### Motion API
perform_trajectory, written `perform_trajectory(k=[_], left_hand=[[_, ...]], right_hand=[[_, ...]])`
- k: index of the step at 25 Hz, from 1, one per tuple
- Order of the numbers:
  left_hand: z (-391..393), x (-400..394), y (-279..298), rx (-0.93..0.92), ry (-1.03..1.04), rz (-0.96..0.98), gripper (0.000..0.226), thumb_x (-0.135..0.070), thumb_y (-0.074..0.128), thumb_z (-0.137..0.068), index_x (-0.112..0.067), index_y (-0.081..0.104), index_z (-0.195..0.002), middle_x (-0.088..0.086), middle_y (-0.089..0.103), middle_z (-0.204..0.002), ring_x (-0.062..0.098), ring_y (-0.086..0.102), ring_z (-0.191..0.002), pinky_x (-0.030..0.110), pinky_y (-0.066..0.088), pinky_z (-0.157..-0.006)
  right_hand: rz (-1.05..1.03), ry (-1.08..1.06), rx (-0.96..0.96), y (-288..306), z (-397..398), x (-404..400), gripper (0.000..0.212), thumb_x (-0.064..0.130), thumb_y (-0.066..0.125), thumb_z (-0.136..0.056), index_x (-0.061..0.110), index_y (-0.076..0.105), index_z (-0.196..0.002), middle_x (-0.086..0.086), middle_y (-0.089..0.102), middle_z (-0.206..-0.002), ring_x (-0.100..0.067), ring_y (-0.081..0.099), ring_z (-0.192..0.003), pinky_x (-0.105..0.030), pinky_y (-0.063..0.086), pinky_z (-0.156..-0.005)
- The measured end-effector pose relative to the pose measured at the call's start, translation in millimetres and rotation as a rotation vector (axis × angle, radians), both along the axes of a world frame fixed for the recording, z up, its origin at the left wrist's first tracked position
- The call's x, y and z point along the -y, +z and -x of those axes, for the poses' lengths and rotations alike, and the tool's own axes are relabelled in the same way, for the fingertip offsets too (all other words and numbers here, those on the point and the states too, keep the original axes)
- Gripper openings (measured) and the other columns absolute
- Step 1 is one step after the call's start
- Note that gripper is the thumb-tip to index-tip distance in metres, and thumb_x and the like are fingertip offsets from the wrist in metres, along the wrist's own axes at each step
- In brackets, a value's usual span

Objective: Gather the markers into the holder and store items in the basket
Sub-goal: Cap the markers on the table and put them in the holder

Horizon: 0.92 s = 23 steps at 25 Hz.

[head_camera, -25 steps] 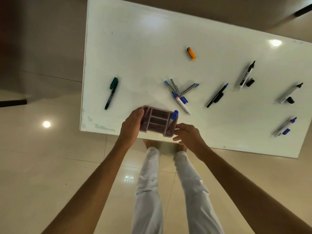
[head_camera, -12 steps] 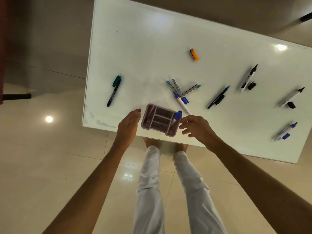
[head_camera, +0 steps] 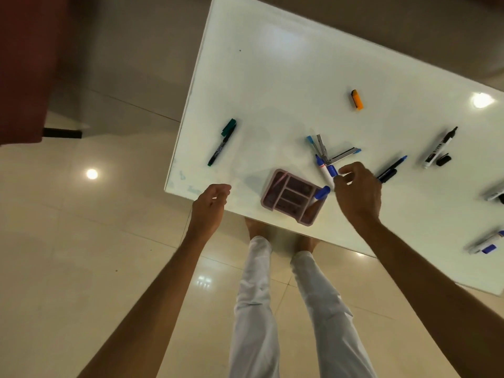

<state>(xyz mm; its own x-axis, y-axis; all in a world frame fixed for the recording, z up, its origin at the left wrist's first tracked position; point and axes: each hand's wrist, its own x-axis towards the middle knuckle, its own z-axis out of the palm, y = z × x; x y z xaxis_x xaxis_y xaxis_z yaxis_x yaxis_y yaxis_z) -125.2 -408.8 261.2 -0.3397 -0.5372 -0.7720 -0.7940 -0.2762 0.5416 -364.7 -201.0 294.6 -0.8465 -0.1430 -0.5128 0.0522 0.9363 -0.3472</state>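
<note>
My right hand [head_camera: 357, 192] reaches over the white desk [head_camera: 272, 85], fingers curled toward a blue cap [head_camera: 332, 170] that lies beside a white marker [head_camera: 324, 170]; the fingertips are at the cap, but I cannot tell whether my grip has closed on it. My left hand [head_camera: 211, 204] hangs at the desk's near edge, grip loosely curled and holding nothing, well apart from the holder.

Just left of my right hand, the pink holder [head_camera: 293, 197] sits at the near edge of the desk, divided into several compartments. One blue-capped marker [head_camera: 317, 199] stands tilted in its right-hand compartment, cap up; the other compartments hold nothing I can make out.

Just beyond my right fingers lies a small heap of grey pens with light blue ends [head_camera: 331, 151], crossing one another. To the right, a dark marker with a blue tip [head_camera: 391, 170] lies partly behind my hand. Farther right, a white marker with a black tip [head_camera: 439, 147] lies uncapped, its black cap [head_camera: 443, 160] just beside it. A green marker [head_camera: 222, 141] lies well to the left, an orange highlighter [head_camera: 356, 99] farther back. More markers lie at the right border: a grey one [head_camera: 495, 192], and a blue-tipped one [head_camera: 484, 242] with a blue cap beside it.
</note>
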Motion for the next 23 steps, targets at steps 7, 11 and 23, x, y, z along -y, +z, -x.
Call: perform_trajectory(k=[7,11,23], left_hand=[[-43.2,8.5,-2.9,0.028,0.044,-0.083,0.022,-0.028,0.055,-0.105,-0.024,0.076,-0.112,-0.003,0.080,-0.106,0.011,0.075,-0.089,0.020,0.051,-0.075],[-69.7,2.7,-0.5,0.090,0.017,-0.108,0.024,-0.026,0.054,-0.106,-0.018,0.075,-0.115,-0.002,0.080,-0.105,0.009,0.074,-0.085,0.009,0.049,-0.065],[-128.8,-13.2,-0.6,0.104,0.112,-0.127,0.026,-0.028,0.051,-0.107,-0.019,0.074,-0.114,-0.003,0.079,-0.105,0.009,0.072,-0.090,0.008,0.048,-0.063]], right_hand=[[-0.143,0.147,0.192,-49.8,51.1,21.6,0.052,0.044,0.067,-0.097,0.019,0.054,-0.141,-0.024,0.053,-0.137,-0.038,0.058,-0.112,-0.045,0.048,-0.102],[-0.215,0.100,0.264,-69.6,75.6,29.0,0.048,0.060,0.066,-0.088,0.016,0.061,-0.108,-0.017,0.060,-0.114,-0.034,0.063,-0.109,-0.041,0.061,-0.090],[-0.192,0.248,-0.130,-52.7,83.0,29.7,0.024,0.030,0.074,-0.087,0.008,0.080,-0.096,-0.021,0.077,-0.098,-0.042,0.067,-0.104,-0.032,0.033,-0.081]])
